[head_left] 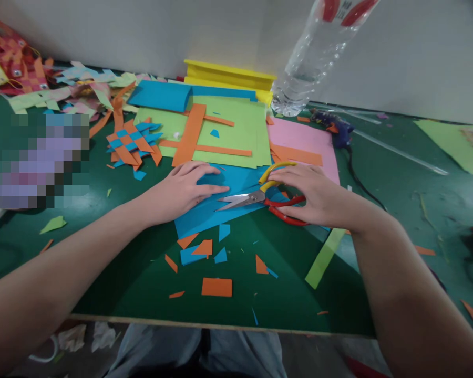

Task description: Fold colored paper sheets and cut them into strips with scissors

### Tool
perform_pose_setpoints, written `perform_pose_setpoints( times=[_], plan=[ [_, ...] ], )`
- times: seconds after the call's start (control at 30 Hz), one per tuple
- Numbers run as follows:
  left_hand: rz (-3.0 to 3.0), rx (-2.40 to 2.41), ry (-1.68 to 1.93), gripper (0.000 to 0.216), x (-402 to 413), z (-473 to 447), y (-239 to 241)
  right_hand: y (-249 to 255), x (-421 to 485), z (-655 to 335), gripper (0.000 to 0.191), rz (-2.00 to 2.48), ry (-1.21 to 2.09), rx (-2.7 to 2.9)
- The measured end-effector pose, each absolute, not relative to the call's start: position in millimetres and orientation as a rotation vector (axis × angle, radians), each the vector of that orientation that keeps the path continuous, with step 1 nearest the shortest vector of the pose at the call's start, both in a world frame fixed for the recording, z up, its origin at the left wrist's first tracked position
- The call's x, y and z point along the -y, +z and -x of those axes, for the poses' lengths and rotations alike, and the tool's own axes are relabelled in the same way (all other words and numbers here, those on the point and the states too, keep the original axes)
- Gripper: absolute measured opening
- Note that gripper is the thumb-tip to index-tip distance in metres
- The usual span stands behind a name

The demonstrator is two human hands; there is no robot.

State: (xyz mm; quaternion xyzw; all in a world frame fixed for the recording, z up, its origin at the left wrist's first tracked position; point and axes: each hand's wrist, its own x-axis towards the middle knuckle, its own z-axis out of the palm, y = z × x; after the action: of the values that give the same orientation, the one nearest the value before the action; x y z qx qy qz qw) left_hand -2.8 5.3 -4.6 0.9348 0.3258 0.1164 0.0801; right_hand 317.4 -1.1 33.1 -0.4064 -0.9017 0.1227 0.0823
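Note:
A sheet of blue paper (195, 220) lies on the green table in front of me. My left hand (183, 190) rests on its left part, fingers stretched out and apart. In my right hand (321, 195) is a pair of scissors (255, 198) with one yellow and one red handle. Its blades are slightly parted and point left over the blue sheet, close to my left fingertips. Behind the sheet lies light green paper (236, 123) with orange strips (191, 134) on it. A woven orange and blue paper piece (130, 142) sits beyond my left hand.
Orange and blue scraps (216, 287) litter the table's near part. A clear water bottle (307, 68) stands by the back wall, near a folded yellow paper (228, 76) and a glue gun (335, 128) with a cord. Paper strips (90, 86) heap at back left; pink paper (303, 139) lies right.

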Motion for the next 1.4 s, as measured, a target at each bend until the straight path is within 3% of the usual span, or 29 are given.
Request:
perform_pose_setpoints(
  times=[1.4],
  plan=[
    [-2.788,-1.003,0.312,0.044,-4.3,1.1,-5.1,32.6,6.3,-305.5,0.038,1.209,0.359,2.692]
  ],
)
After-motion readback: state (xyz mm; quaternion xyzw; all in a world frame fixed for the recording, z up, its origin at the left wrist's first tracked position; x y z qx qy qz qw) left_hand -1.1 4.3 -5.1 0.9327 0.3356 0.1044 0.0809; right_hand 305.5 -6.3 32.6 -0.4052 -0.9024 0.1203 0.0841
